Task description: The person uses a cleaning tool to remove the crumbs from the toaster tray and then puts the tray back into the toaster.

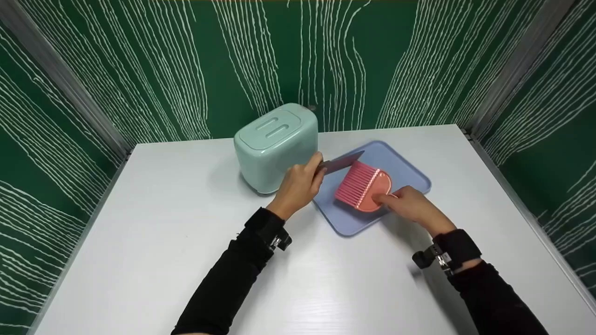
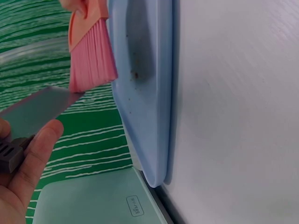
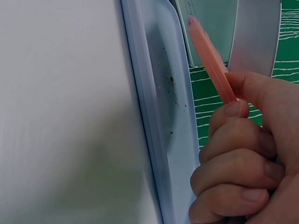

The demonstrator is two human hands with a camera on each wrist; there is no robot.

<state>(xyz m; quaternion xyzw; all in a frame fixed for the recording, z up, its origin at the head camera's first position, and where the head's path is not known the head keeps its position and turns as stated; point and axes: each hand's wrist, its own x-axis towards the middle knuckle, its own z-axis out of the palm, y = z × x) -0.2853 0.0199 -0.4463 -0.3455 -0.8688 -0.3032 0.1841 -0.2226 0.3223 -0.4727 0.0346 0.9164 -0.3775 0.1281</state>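
My left hand (image 1: 300, 184) grips the dark handle (image 2: 13, 153) of a knife (image 1: 343, 162) with a broad, flat metal blade. The blade is raised over the far left part of a blue tray (image 1: 396, 160). Between thumb and fingers, my right hand (image 1: 412, 204) pinches a small orange brush (image 1: 378, 190) by its half-round grip. Its pink bristles (image 2: 92, 60) point left toward the blade and look close to its tip; whether they touch, I cannot tell. Dark and tan crumbs (image 3: 171, 81) lie scattered on the tray floor, below the brush.
Left of the tray stands a mint-green toaster (image 1: 279, 149), close behind my left hand. The white table (image 1: 186, 242) is bounded by green walls (image 1: 326, 56) with white wavy lines at the back and sides.
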